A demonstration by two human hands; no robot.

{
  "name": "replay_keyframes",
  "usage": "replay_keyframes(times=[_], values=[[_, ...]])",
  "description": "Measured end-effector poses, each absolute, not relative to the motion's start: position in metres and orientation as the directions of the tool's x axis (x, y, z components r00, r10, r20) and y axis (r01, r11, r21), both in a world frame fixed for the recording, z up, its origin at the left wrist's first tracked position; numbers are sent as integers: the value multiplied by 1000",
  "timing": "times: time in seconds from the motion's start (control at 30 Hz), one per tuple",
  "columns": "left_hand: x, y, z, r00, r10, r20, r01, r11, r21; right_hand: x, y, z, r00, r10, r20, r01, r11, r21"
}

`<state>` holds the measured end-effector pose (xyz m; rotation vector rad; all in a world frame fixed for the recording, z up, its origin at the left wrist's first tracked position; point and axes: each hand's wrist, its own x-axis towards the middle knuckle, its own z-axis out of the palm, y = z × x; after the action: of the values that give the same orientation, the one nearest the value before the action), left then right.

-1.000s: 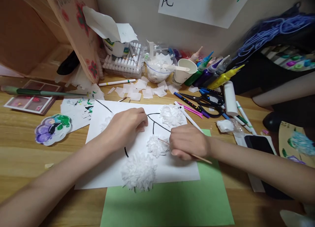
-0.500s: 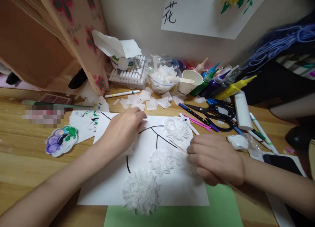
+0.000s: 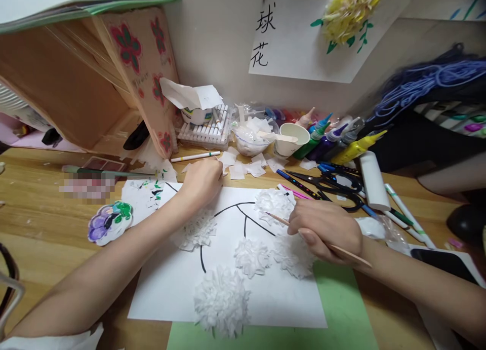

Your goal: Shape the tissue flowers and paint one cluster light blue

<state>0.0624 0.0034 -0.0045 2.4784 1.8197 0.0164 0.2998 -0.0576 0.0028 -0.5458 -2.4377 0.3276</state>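
Note:
My right hand [image 3: 326, 228] is closed around a thin wooden stick [image 3: 351, 256], its dark-tipped end pointing left over the paper. Near the far edge of the white paper [image 3: 159, 294], my left hand [image 3: 203, 183] is curled with fingertips down beside loose white paper squares [image 3: 238, 170]. Whatever it may pinch is hidden. Black curved stems are drawn on the paper. White ruffled paper flowers lie on it: a large one [image 3: 222, 302] at the front, a smaller one [image 3: 251, 257] in the middle, one [image 3: 274, 205] at upper right, and others partly behind my hands and forearm.
Behind the paper stand a bowl of paper squares [image 3: 252, 140], a paper cup [image 3: 291, 140] and paint bottles [image 3: 353, 147]. Black scissors [image 3: 334, 180], pens and a white roll [image 3: 374, 180] lie at right. A painted flower cutout [image 3: 110, 223] is at left. Green paper [image 3: 341, 299] lies underneath.
The view has tilted upward, showing more of the wall picture. My left hand has curled its fingers down by the paper squares. The stick in my right hand now slants more clearly across it.

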Motion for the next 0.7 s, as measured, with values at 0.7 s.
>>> replay_keyframes(times=[0.7], values=[[81, -70, 2, 755, 655, 13, 592, -691, 414, 270, -78, -6, -303, 941, 151, 308, 247, -919]])
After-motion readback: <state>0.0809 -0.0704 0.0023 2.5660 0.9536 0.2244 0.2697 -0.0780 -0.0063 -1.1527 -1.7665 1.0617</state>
